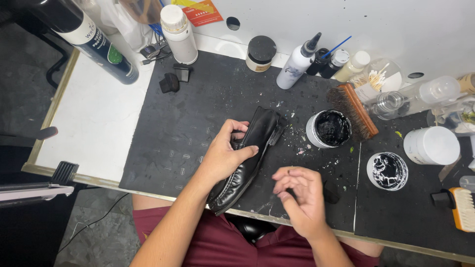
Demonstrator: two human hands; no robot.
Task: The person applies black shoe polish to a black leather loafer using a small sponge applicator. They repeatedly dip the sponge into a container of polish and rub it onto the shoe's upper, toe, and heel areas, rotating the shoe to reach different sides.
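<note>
The left hand (225, 155) is closed around a black leather shoe (250, 155), thumb over the upper and fingers tucked in at the opening, pinning it on its side on the dark mat (193, 123) near the front edge of the bench (94, 123), toe toward 7 o'clock and heel toward 1 o'clock. The right hand (302, 195) hovers just at 3 o'clock of the shoe, fingers curled and pinched together; whether they nip something small and dark I cannot tell.

The step in hand looks like working polish into the leather, the shoe being steadied for it. A next move would, I judge, call for the right hand to load up at the open jar of black polish (330, 129) (at 2 o'clock of that hand, near) and for the left to keep the shoe from rolling.

Farther out: the jar's blackened lid (387, 171) at 3 o'clock, a wooden bristle brush (356, 111) leaning just beyond the jar, a closed white tub (431, 145), a white squeeze bottle (297, 64), a dark-lidded jar (260, 53), a tall white bottle (179, 34) and a dark spray can (94, 42) toward 11 o'clock. The jar and brush crowd the reach path, so a careless sleeve or wrist could smear.
</note>
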